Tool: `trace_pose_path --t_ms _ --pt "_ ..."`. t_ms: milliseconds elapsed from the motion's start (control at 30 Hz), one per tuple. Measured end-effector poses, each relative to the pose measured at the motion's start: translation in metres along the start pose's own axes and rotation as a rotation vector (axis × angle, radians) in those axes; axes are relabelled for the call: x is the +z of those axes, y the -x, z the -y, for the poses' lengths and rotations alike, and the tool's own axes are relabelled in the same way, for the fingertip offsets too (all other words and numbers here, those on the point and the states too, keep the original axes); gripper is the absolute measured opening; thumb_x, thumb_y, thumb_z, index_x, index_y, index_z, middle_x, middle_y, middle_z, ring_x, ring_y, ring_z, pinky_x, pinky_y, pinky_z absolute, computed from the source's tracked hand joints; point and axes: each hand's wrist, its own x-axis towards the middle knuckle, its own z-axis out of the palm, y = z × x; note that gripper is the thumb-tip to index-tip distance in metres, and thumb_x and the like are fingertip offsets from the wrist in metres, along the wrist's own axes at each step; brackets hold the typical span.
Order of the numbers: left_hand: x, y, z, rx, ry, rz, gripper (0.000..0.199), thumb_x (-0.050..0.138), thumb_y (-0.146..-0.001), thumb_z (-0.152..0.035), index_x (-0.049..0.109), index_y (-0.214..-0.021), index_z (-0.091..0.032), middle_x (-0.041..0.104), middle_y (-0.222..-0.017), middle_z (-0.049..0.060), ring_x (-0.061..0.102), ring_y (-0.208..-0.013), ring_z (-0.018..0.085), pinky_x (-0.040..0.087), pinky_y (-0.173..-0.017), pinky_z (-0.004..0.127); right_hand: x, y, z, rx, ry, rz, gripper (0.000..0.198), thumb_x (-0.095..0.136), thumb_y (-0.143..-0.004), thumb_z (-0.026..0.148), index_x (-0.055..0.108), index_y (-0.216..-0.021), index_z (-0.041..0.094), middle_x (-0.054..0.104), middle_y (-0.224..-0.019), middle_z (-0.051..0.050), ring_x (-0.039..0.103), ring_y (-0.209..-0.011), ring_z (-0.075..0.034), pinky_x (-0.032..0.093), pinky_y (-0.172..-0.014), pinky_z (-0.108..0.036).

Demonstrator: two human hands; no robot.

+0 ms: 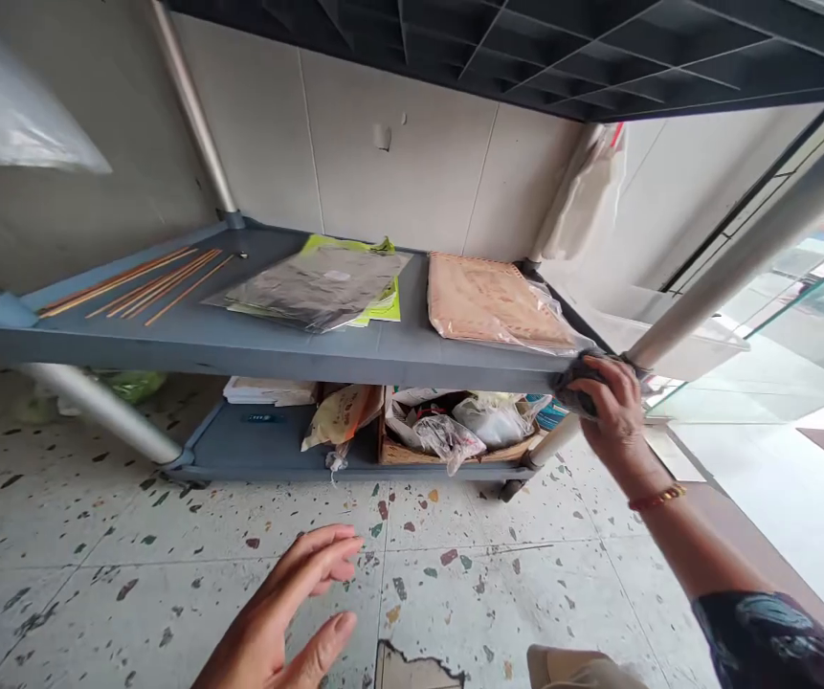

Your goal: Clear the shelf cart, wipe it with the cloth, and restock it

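My right hand point(613, 394) grips a dark grey rag point(580, 383) and presses it on the front right corner of the grey cart's upper shelf point(268, 354). Close by on that shelf lies a stack of tan printed paper bags point(501, 299) in clear plastic. To its left is a pile of grey and green plastic bags point(325, 277). Thin wooden sticks point(160, 287) rest at the shelf's left end. My left hand point(289, 612) hangs above the floor in front of the cart, thumb and fingers apart, holding nothing.
On the lower shelf point(239, 440) stand a cardboard box point(389, 450) of plastic-wrapped items, an orange and cream packet point(340, 416) and white papers point(268, 390). A black ribbed shelf point(526, 48) hangs overhead. Metal posts point(192, 105) frame the cart, and glass point(799, 297) is at the right.
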Motion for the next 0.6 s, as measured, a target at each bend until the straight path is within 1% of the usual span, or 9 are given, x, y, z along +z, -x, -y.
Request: trace_pose_path --t_ms 67,200,267,333,367,433,467,533,600 --pt "0.001 0.000 -0.008 -0.001 0.025 0.017 0.034 0.057 -0.089 -0.036 0.064 -0.123 -0.033 0.065 -0.127 0.005 0.070 -0.099 0.021 0.059 -0.088 0.029 0.033 -0.025 0.054 -0.130 -0.130 0.047 0.032 0.046 -0.091 0.011 0.065 -0.108 0.030 0.057 -0.133 -0.009 0.046 -0.131 -0.030 0.036 -0.115 -0.050" --pt "0.004 0.007 -0.029 0.033 0.103 0.093 0.037 0.056 -0.087 -0.028 0.060 -0.123 -0.025 0.060 -0.129 0.010 0.065 -0.104 0.020 0.055 -0.096 0.036 0.110 -0.098 0.203 -0.346 -0.401 0.133 0.027 0.046 -0.096 0.014 0.066 -0.109 0.026 0.057 -0.138 -0.004 0.041 -0.134 -0.028 0.037 -0.112 -0.048" --pt "0.001 0.012 -0.041 0.051 0.123 0.104 0.040 0.059 -0.085 -0.024 0.058 -0.124 -0.023 0.057 -0.130 0.012 0.061 -0.110 0.021 0.051 -0.101 0.039 0.134 -0.133 0.272 -0.407 -0.455 0.218 0.023 0.047 -0.098 0.020 0.066 -0.110 0.026 0.055 -0.141 -0.003 0.038 -0.136 -0.029 0.038 -0.111 -0.049" --pt "-0.005 0.018 -0.050 0.079 0.149 0.071 0.042 0.062 -0.083 -0.022 0.058 -0.124 -0.021 0.057 -0.128 0.012 0.058 -0.114 0.023 0.049 -0.103 0.041 0.144 -0.156 0.316 -0.467 -0.434 0.305 0.025 0.044 -0.100 0.022 0.066 -0.111 0.025 0.053 -0.144 -0.003 0.036 -0.137 -0.031 0.037 -0.111 -0.051" --pt "-0.009 0.022 -0.053 0.098 0.167 0.048 0.042 0.063 -0.082 -0.021 0.058 -0.123 -0.020 0.057 -0.126 0.012 0.058 -0.114 0.023 0.049 -0.103 0.041 0.144 -0.160 0.325 -0.505 -0.414 0.334 0.027 0.043 -0.100 0.021 0.066 -0.113 0.025 0.051 -0.146 -0.002 0.035 -0.137 -0.032 0.037 -0.112 -0.051" --pt "-0.018 0.030 -0.053 0.142 0.218 0.021 0.044 0.066 -0.080 -0.021 0.059 -0.123 -0.019 0.058 -0.124 0.013 0.059 -0.111 0.023 0.050 -0.101 0.040 0.137 -0.153 0.317 -0.562 -0.370 0.369 0.030 0.042 -0.098 0.018 0.063 -0.118 0.026 0.045 -0.150 -0.002 0.032 -0.139 -0.032 0.037 -0.113 -0.050" --pt "-0.023 0.034 -0.048 0.164 0.246 0.025 0.045 0.068 -0.079 -0.022 0.059 -0.123 -0.018 0.058 -0.123 0.013 0.060 -0.109 0.023 0.051 -0.100 0.039 0.130 -0.143 0.302 -0.582 -0.355 0.378 0.032 0.043 -0.096 0.016 0.061 -0.121 0.025 0.042 -0.152 -0.002 0.031 -0.140 -0.033 0.039 -0.112 -0.049" --pt "-0.031 0.042 -0.031 0.198 0.297 0.066 0.051 0.073 -0.077 -0.027 0.059 -0.125 -0.018 0.059 -0.123 0.013 0.062 -0.104 0.023 0.054 -0.094 0.036 0.115 -0.117 0.257 -0.509 -0.275 0.353 0.040 0.045 -0.089 0.008 0.061 -0.120 0.027 0.045 -0.149 -0.003 0.032 -0.140 -0.033 0.041 -0.111 -0.049" --pt "-0.034 0.046 -0.007 0.234 0.333 0.123 0.055 0.076 -0.076 -0.035 0.060 -0.126 -0.020 0.059 -0.122 0.013 0.066 -0.094 0.020 0.058 -0.080 0.030 0.100 -0.093 0.214 -0.472 -0.185 0.328 0.047 0.047 -0.080 0.002 0.062 -0.117 0.027 0.048 -0.145 -0.006 0.036 -0.137 -0.033 0.041 -0.110 -0.053"
